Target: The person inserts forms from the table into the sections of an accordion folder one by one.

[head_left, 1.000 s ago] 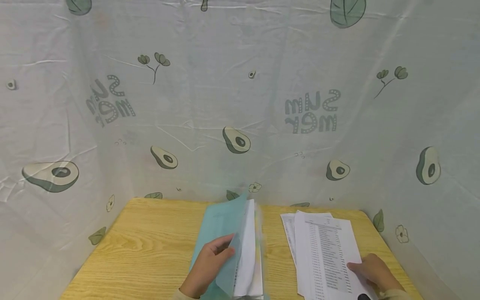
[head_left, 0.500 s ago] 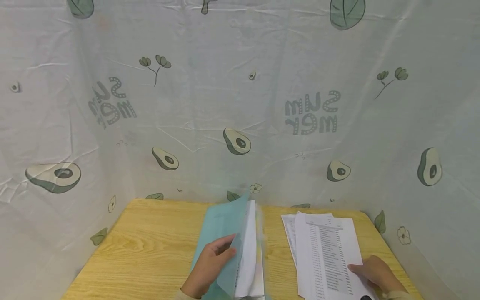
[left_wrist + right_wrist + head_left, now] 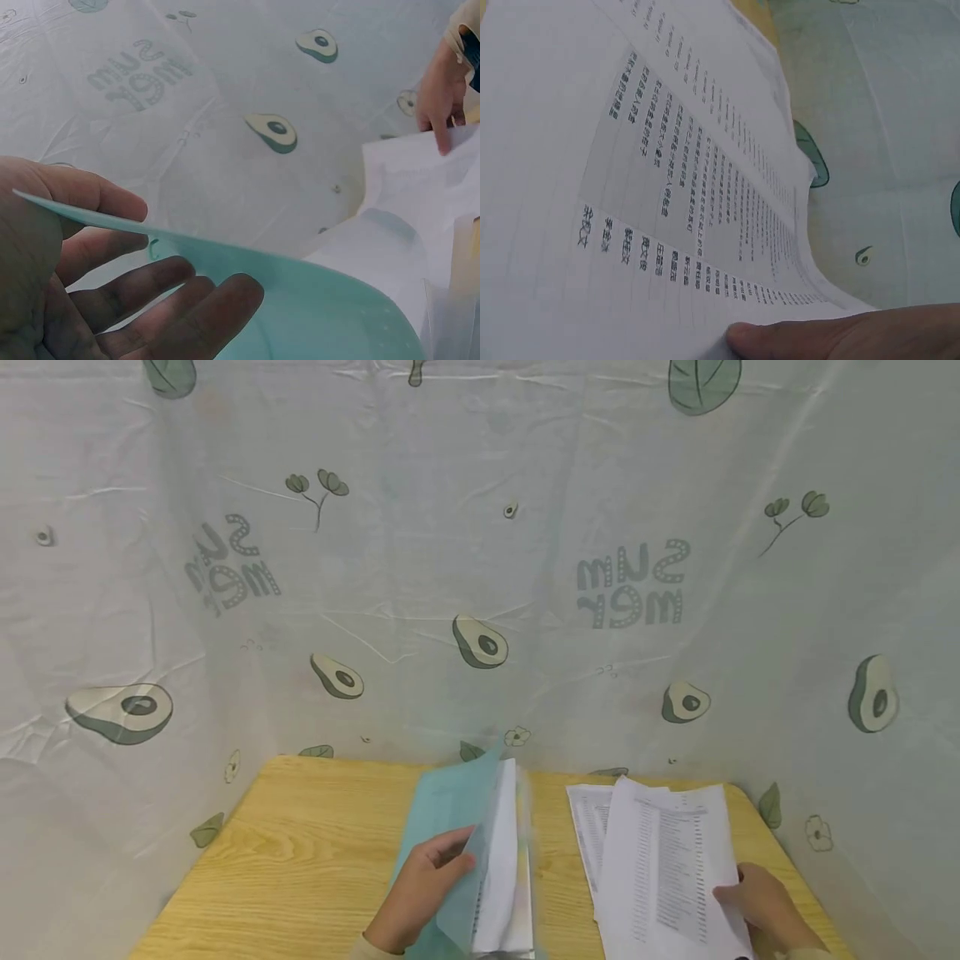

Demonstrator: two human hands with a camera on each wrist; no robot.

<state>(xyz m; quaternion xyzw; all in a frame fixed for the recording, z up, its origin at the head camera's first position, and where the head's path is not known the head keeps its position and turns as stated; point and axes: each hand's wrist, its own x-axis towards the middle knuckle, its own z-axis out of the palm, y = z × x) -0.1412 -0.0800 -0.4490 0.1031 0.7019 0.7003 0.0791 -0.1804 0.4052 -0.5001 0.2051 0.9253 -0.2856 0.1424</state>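
Note:
A teal plastic folder [image 3: 442,802] stands partly open mid-table, with white papers [image 3: 502,868] inside. My left hand [image 3: 431,885] holds its raised cover by the edge; in the left wrist view the cover [image 3: 300,300] passes between the parts of that hand. To the right lies a small stack of white sheets printed with a list. My right hand [image 3: 765,902] pinches the top printed sheet [image 3: 667,860] at its right edge, thumb on top. That sheet bows upward in the right wrist view, its rows of printed characters showing. Another sheet [image 3: 588,810] lies under it to the left.
The wooden table [image 3: 300,843] carries the folder and sheets. A pale curtain [image 3: 405,560] with avocado and leaf prints hangs along its back and sides. A strip of bare wood [image 3: 558,860] runs between folder and sheets.
My right hand has lifted and shifted the top printed sheet slightly right, and it now bends more. My left hand keeps holding the folder cover. The whole head view has drifted slightly.

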